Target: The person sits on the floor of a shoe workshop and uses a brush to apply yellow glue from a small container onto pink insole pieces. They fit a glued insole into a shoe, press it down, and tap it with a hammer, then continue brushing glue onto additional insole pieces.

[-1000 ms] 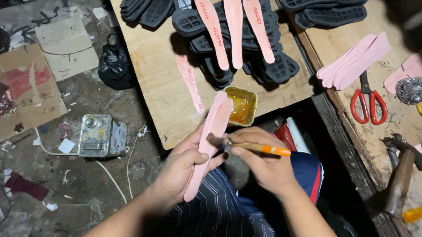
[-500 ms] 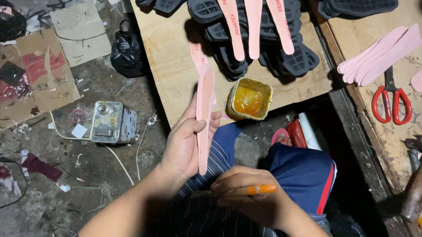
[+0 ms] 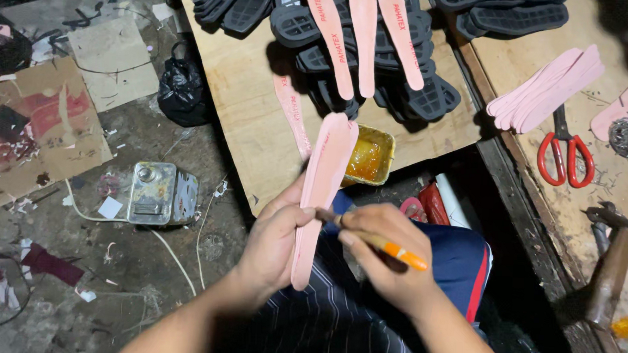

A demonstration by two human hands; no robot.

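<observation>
One pink insole point(image 3: 322, 191) in work, gripped upright in the left hand point(image 3: 272, 245) over the lap while the right hand point(image 3: 384, 261), closed on a brush point(image 3: 371, 239), coats it; three done insoles point(image 3: 366, 34) lie on black soles point(image 3: 403, 81), a pink stack point(image 3: 544, 88) likely waits on the bench point(image 3: 246, 103).

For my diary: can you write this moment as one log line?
left hand: holds pink insole | right hand: holds brush, tip at insole | glue tin: on board

On the wooden board point(image 3: 246, 103): 3 pink insoles point(image 3: 363, 37) atop the black soles, 1 pink strip point(image 3: 292, 115), 1 glue tin point(image 3: 368, 156). Right of it: 1 red scissors point(image 3: 566, 156), 1 hammer point(image 3: 610, 270).
</observation>
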